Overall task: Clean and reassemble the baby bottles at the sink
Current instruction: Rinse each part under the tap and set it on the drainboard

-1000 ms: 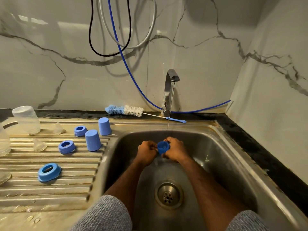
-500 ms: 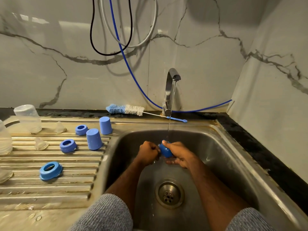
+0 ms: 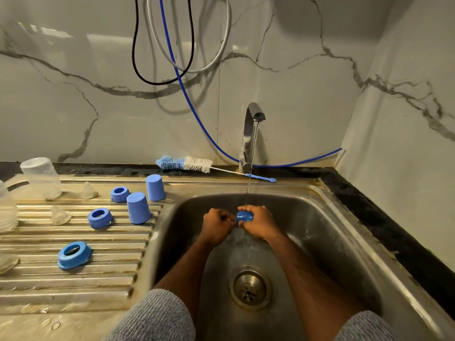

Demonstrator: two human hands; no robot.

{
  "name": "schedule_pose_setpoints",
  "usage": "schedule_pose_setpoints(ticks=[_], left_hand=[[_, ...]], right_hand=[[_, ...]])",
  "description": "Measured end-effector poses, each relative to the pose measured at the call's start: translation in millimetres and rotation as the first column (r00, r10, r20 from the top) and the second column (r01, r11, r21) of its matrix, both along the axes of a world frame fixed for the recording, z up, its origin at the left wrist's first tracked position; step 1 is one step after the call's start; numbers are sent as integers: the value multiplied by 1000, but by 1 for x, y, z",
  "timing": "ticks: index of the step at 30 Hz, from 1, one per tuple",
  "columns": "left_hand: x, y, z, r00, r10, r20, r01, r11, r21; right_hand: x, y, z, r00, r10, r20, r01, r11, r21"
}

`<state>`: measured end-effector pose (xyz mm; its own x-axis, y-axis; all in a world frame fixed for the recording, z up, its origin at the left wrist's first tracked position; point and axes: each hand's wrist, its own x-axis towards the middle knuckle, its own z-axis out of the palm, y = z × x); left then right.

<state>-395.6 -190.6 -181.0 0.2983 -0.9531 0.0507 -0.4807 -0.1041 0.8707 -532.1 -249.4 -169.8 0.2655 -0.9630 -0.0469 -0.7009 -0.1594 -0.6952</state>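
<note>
A small blue bottle cap (image 3: 244, 216) lies on its side under the running stream from the tap (image 3: 251, 134). My right hand (image 3: 259, 223) grips it, fingers curled over it. My left hand (image 3: 216, 223) is a fist pressed against the cap's left end; whether it holds the cap is hidden. Both hands are over the steel sink basin (image 3: 320, 232). On the drainboard (image 3: 73, 279) stand two blue caps (image 3: 138, 211) (image 3: 155, 187), three blue collar rings (image 3: 74, 254) (image 3: 99, 217) (image 3: 120, 193), clear teats (image 3: 59, 215) (image 3: 88, 190) and an upturned clear bottle (image 3: 41, 177).
A blue-and-white bottle brush (image 3: 187, 164) lies on the ledge behind the sink, left of the tap. Hoses and a blue tube (image 3: 197, 119) hang on the marble wall. The drain (image 3: 251, 287) is below my hands. Another clear bottle (image 3: 6, 210) stands at the left edge.
The cap's mouth faced up a second ago; it has been turned onto its side under the water. My right hand's fingers have curled back over it.
</note>
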Motion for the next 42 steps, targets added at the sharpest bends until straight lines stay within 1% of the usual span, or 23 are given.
schedule_pose_setpoints(ticks=[2, 4, 6, 7, 9, 11, 13, 16, 19, 22, 24, 26, 28, 30, 31, 33, 34, 35, 37, 38, 40, 42], left_hand=[[0, -1, 4, 998, 36, -42, -38, 998, -53], [-2, -4, 10, 986, 76, -150, -92, 990, -106], [-4, -5, 21, 961, 77, -265, -123, 979, -160], [-4, -7, 28, 960, 63, -274, -117, 975, -187], [-3, -12, 40, 974, 19, -225, -67, 975, -211], [-3, -21, 54, 977, -42, -208, -8, 972, -233], [-3, -33, 68, 977, -80, -196, 31, 969, -244], [-3, -52, 86, 983, -110, -149, 72, 968, -241], [-11, -72, 100, 983, -183, -19, 174, 960, -220], [-11, -81, 105, 977, -212, 36, 215, 962, -165], [-5, -79, 107, 959, -253, 126, 267, 956, -120], [-1, -73, 108, 931, -291, 223, 313, 947, -72], [-1, -58, 109, 927, -256, 274, 285, 956, -70], [4, -35, 111, 926, -204, 318, 252, 961, -118], [7, -23, 111, 916, -193, 351, 252, 959, -131], [20, 7, 115, 894, -172, 413, 246, 960, -132], [26, 19, 117, 896, -160, 415, 235, 962, -137], [35, 36, 120, 905, -144, 401, 218, 965, -145], [52, 66, 130, 924, -89, 372, 173, 965, -198], [61, 80, 134, 925, -55, 377, 149, 963, -226], [80, 109, 145, 911, 6, 411, 111, 959, -259], [100, 138, 155, 909, 46, 415, 72, 962, -265]], right_hand=[[1, 0, 0, 1000, 0, -3, 0, 1000, -17], [3, 1, 1, 1000, -15, -13, 15, 1000, -17], [4, 1, 3, 997, -60, -50, 59, 998, -25], [3, 1, 5, 994, -79, -74, 76, 996, -38], [3, 0, 6, 990, -95, -101, 89, 994, -57], [0, -2, 9, 992, -87, -96, 82, 995, -50], [-3, -4, 11, 995, -71, -71, 71, 997, -11], [-2, -3, 11, 997, -75, 7, 74, 996, 56], [0, -5, 9, 998, -52, 35, 51, 998, 39], [0, -5, 9, 999, -20, 48, 18, 999, 41], [-1, -4, 9, 999, -11, 48, 9, 999, 31], [-3, -1, 12, 997, -14, 75, 15, 1000, -14], [0, 5, 21, 988, -39, 146, 54, 994, -98], [2, 8, 28, 966, -56, 252, 100, 981, -166], [1, 8, 30, 965, -41, 259, 87, 982, -167], [2, 13, 33, 988, 26, 154, -3, 988, -153], [0, 14, 36, 994, 60, 97, -43, 984, -171], [3, 18, 39, 993, 90, 83, -71, 976, -207], [12, 27, 52, 979, 119, 163, -74, 962, -262], [18, 34, 59, 971, 130, 203, -74, 962, -262], [36, 52, 71, 955, 181, 233, -114, 955, -274], [57, 72, 74, 930, 249, 270, -167, 942, -293]])
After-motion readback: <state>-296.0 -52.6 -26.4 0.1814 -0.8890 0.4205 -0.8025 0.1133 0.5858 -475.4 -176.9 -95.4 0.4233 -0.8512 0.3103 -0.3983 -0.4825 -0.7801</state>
